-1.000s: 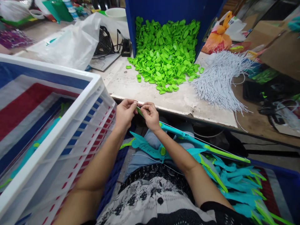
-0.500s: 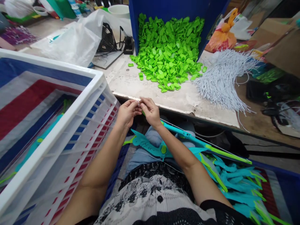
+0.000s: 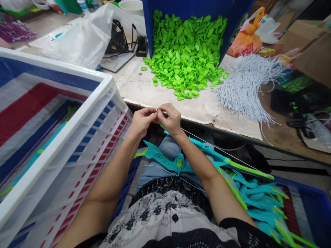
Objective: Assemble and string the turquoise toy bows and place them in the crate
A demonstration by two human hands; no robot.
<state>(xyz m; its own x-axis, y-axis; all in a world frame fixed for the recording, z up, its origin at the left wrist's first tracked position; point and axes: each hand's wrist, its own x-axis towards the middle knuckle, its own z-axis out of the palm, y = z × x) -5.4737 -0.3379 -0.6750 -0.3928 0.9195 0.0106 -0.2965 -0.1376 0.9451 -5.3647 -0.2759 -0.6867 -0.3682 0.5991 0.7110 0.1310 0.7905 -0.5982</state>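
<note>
Turquoise bow, head view: it slants from my two hands down to the right, passing beyond my right forearm, with light green end sections and a white cord stretched along its far side. My left hand is at the near edge of the worktop, its thumb and forefinger pressed together on the cord, a small loop of which shows at the fingertips. My right hand is just beside it, fingers pinching at the upper end of the bow; which of them bear on the cord and which on the bow I cannot tell.

Below my hands, a second bow lies across my lap, with a green hexagonal piece at its middle. Lower right of my right hand is a heap of turquoise and green parts, with a blue crate around its right side. Left of my left hand stands a white crate, holding a turquoise piece on a striped lining. Beyond my hands, light green pieces spill from a blue bin; beyond and right of my right hand lies a bundle of white cords.
</note>
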